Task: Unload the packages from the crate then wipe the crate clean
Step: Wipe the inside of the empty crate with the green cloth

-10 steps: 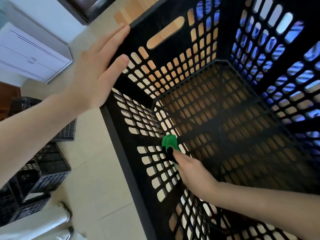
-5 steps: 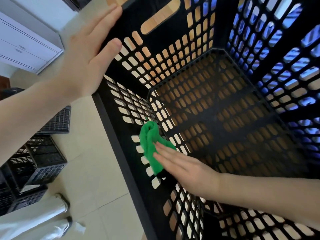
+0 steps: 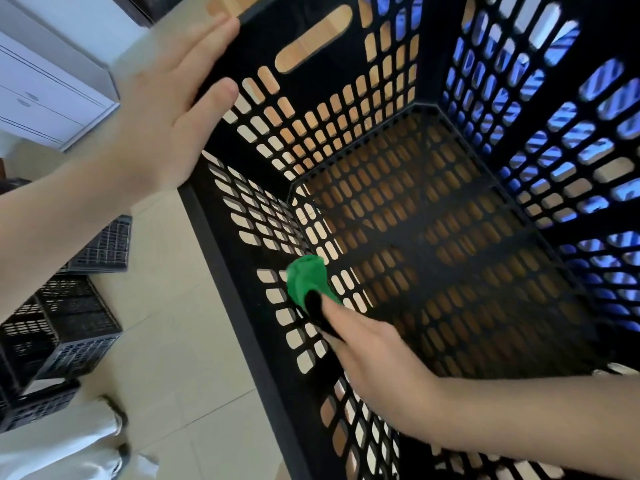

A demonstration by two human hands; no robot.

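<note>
A large black slotted crate (image 3: 242, 341) fills most of the head view, and nothing lies inside it. My right hand (image 3: 377, 368) reaches into the crate and presses a bunched green cloth (image 3: 306, 280) against the inner left wall, low down near the floor of the crate. My left hand (image 3: 169, 112) lies flat with fingers together against the outside of the far left corner of the rim, steadying the crate. No packages are in view.
Several black crates (image 3: 62, 327) are stacked on the tiled floor at the left. A white cabinet with drawers (image 3: 41, 98) stands at the upper left. A light trouser leg and a shoe (image 3: 69, 441) show at the bottom left.
My right hand slid the green cloth up the left wall, then back down towards the floor of the crate. My left hand stayed on the corner of the rim.
</note>
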